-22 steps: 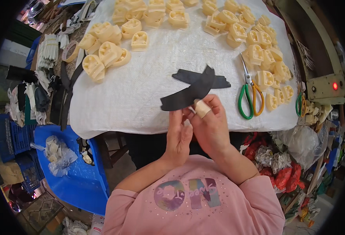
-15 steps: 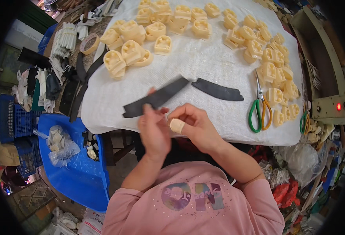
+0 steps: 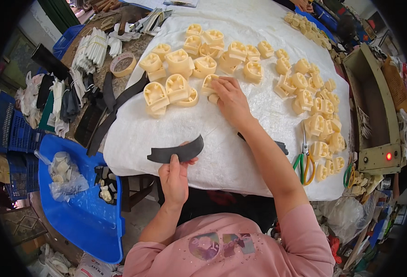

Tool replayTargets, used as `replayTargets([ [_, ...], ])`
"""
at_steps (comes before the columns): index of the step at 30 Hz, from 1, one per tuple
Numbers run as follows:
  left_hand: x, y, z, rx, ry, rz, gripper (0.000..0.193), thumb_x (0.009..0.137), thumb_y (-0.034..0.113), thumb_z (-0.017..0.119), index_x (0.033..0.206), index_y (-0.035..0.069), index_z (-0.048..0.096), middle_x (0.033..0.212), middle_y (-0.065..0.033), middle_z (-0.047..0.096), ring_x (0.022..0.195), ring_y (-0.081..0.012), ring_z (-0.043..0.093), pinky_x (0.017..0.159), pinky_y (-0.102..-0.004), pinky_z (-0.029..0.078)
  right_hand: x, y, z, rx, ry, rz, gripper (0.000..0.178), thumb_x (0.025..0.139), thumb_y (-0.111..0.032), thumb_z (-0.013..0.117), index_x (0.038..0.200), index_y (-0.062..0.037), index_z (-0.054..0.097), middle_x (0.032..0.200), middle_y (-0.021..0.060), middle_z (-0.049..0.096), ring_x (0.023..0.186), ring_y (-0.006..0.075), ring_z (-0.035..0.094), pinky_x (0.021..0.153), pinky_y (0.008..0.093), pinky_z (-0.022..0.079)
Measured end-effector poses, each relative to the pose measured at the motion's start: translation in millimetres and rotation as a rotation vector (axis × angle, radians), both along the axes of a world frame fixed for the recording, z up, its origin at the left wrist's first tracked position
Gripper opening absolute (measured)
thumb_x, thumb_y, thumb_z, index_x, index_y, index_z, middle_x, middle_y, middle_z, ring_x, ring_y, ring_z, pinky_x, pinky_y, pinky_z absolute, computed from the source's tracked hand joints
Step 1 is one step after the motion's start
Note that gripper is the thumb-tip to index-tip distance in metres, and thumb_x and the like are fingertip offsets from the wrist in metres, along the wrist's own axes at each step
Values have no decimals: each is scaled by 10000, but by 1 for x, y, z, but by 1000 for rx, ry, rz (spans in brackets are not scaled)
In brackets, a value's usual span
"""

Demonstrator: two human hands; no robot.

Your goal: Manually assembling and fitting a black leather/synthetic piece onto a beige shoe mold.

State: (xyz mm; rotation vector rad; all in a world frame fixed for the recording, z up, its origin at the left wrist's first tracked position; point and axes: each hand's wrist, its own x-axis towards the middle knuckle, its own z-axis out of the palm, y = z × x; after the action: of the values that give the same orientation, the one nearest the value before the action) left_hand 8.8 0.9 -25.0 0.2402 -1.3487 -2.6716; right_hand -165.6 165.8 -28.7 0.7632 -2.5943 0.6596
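Using the scissors (image 3: 305, 148) as my reference. Left hand (image 3: 175, 182) is well left of them and a bit nearer the wearer: grip pinching the strip (image 3: 164, 155), black, around mid-length, thumb on the near face, fingers behind. Both ends are free and it bows, so I read it as bendy; a mid hold probably keeps it balanced and clear of the sheet (image 3: 134, 143).

Right hand (image 3: 232, 105) is up-left of the scissors, fingers on the right side of one cream block (image 3: 208, 84). I can't tell whether that grip is closed on it; the hand covers the contact. The block is at the near edge of the left pile (image 3: 181, 63), bare sheet in front, so likely easy to get at.

In the way: right forearm (image 3: 275, 161), just left of the scissors, crosses over a second strip (image 3: 282, 147); only its ends show. Scissors lie handles toward the wearer, presumably for right-hand pickup. Right pile (image 3: 321, 108) sits up and right of them.

Farther left of the scissors, off the sheet: tape ring (image 3: 126, 72), white bundle (image 3: 92, 48), dark straps (image 3: 108, 90), then the blue tub (image 3: 78, 217). Right of them: metal box (image 3: 374, 159), red lamp lit.
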Motion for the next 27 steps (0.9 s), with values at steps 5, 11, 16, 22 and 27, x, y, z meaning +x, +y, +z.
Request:
replayTargets([
  [5,2,-3,-10,-167,41,-45,357,983,161,368,1149,-113,526,1057,-157,600,839,-162,562,777,-306,433,-2,-4,-4,75,143,-14,409,725,42,580,1128,-15,537,1134,138,570,1133,289,488,877,378,483],
  [11,0,-2,-11,-241,47,-53,335,978,146,377,1109,-115,540,1128,-185,586,849,-162,558,775,-302,431,-12,31,12,-521,-111,-352,394,769,16,526,1161,-19,527,1012,185,536,914,335,539,781,387,458],
  [16,2,-5,-4,-59,29,-74,327,973,149,396,1133,-103,531,1056,-152,602,831,-161,557,755,-300,433,30,44,14,-259,-126,-183,477,733,68,501,1180,-89,550,1020,185,521,904,332,535,796,396,451],
  [22,5,0,13,195,-16,-179,338,976,179,419,1182,-74,508,1029,-126,597,840,-159,560,750,-292,428,51,57,23,-312,-170,-177,568,716,129,485,1213,-136,551,963,148,561,883,303,568,790,386,473],
  [27,13,14,25,159,-15,-194,334,978,179,418,1184,-70,503,1134,-142,572,900,-171,559,792,-315,438,136,43,75,-849,-354,-10,492,824,7,640,1281,-69,475,1063,127,612,900,163,607,761,277,508],
])
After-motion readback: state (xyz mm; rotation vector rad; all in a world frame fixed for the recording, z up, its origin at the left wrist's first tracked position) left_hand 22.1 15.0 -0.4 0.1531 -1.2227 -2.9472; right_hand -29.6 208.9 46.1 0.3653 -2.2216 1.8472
